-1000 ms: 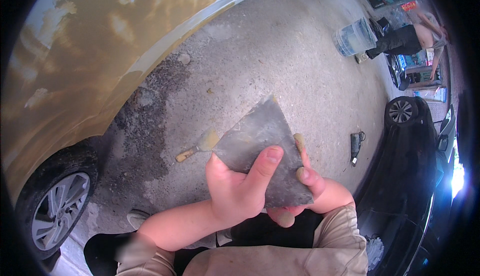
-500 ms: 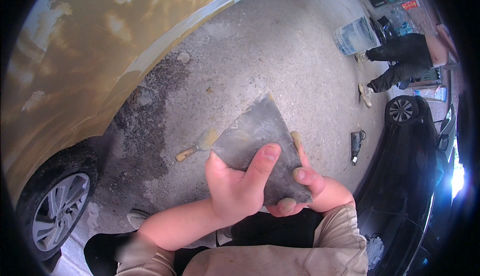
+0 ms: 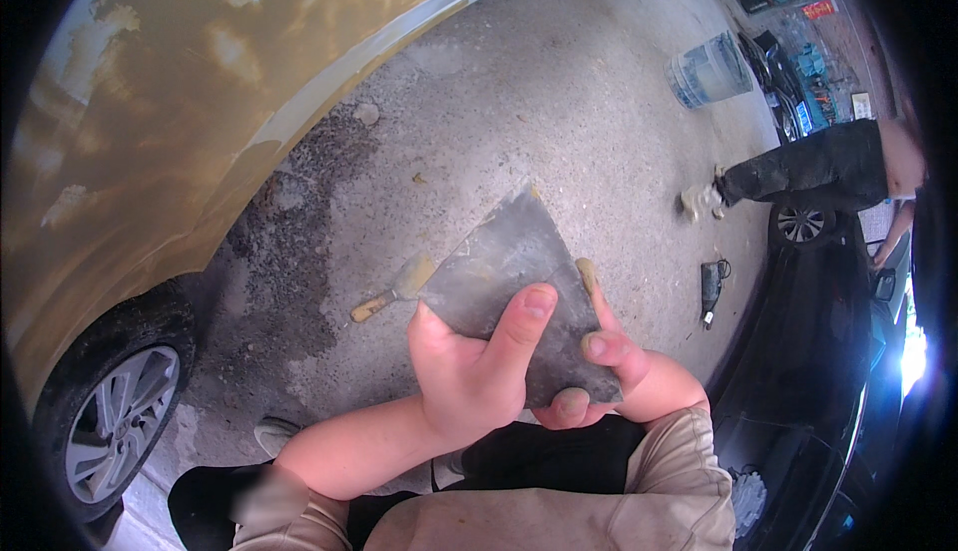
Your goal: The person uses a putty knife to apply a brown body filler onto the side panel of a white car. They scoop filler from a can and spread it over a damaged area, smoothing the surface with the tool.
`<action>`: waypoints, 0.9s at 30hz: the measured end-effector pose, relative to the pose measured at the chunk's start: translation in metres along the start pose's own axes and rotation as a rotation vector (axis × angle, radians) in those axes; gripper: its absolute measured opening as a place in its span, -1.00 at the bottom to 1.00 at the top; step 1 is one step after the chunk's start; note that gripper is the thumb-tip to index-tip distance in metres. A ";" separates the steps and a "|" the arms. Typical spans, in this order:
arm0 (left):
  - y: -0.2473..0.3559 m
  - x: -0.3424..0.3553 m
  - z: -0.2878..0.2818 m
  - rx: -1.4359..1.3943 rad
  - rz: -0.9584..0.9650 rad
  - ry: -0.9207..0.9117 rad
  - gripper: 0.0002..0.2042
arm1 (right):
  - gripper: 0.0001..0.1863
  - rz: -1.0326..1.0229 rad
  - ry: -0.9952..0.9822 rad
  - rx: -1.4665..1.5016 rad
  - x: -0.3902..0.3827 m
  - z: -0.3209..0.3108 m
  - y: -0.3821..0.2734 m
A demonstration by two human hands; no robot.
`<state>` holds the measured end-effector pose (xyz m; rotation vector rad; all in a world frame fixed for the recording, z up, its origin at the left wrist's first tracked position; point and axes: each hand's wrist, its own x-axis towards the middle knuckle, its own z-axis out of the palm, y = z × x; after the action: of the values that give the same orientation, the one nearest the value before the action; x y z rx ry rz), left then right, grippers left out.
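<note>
A dark grey, flat, four-cornered sheet (image 3: 519, 252) with pale smudges is held in front of me, one corner pointing away. I cannot tell its material. My left hand (image 3: 469, 371) grips its near left side, the thumb lying across the top face. On the near right, my right hand (image 3: 624, 366) holds the edge with curled fingers, and one dusty, yellowish finger stretches along the right side. Parts of both hands' fingers are hidden behind the sheet. Just left of the sheet, a putty knife (image 3: 375, 305) with a worn handle and a yellowish blade lies on the concrete.
A car body coated in tan filler (image 3: 180, 102) fills the left, above its wheel (image 3: 125, 421). A black car (image 3: 788, 381) stands at right. On the floor are a dark power tool (image 3: 711, 293) and a stained bucket (image 3: 711, 70). Another person's dark-trousered legs (image 3: 808, 167) are far right.
The other person at far right has walked nearer, their legs now in front of the black car's wheel. My hands and the grey sheet have barely moved.
</note>
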<state>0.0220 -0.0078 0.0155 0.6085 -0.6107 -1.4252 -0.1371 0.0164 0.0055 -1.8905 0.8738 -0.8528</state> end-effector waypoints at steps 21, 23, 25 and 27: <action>-0.001 0.000 -0.006 0.033 -0.018 -0.103 -0.73 | -0.03 -0.010 0.008 -0.011 0.002 -0.001 0.004; 0.000 -0.001 -0.005 0.008 -0.034 -0.104 -0.72 | -0.05 -0.010 0.007 -0.013 0.003 -0.002 0.004; 0.000 0.000 -0.003 -0.007 -0.035 -0.078 -0.75 | -0.06 -0.013 0.007 -0.016 0.003 -0.002 0.004; 0.000 0.001 -0.001 -0.028 -0.015 -0.037 -0.85 | -0.07 -0.013 0.007 -0.016 0.004 -0.002 0.003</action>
<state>0.0227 -0.0084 0.0145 0.5670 -0.6155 -1.4588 -0.1378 0.0113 0.0040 -1.9103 0.8756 -0.8629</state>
